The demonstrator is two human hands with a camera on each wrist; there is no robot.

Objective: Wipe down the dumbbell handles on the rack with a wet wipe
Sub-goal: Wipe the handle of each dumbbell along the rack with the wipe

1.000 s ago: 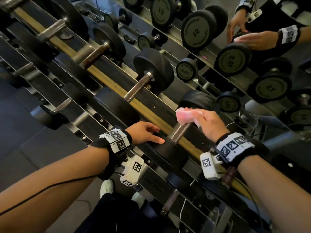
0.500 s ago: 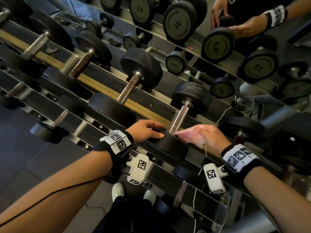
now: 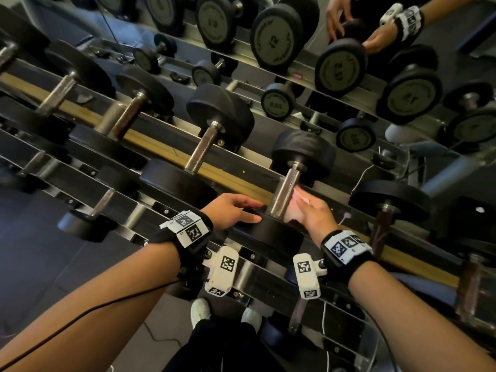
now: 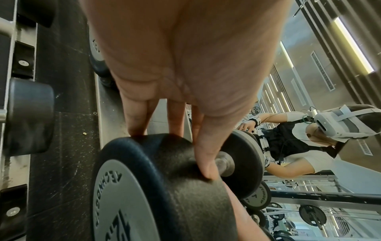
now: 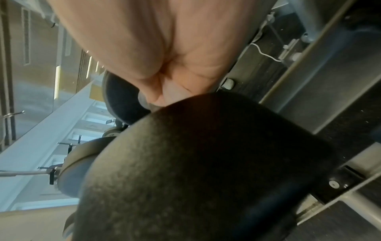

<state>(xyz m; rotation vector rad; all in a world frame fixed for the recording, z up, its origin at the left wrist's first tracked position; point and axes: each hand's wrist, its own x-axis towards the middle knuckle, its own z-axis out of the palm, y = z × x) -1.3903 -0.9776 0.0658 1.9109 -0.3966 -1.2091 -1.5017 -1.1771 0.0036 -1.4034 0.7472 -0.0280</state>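
Plainly "TECHNOGYM" under flat left hand (image 4: 185, 81); right hand (image 3: 312, 213) clutching wet wipe (image 3: 295, 204).

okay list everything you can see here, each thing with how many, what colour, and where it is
Dumbbell being wiped: one, black heads, steel handle, on the near rack row between the hands.
Wet wipe: one, pale pink, against the right side of that handle.
Other dumbbells: many, black, along the rack to both sides and on the lower row.
Rack: one, dark rails with a tan strip.
Mirror: one, behind the rack, reflecting dumbbells and the person.
Left hand: fingers straight, resting on the near dumbbell head.
Right hand: holds the wipe at the handle.
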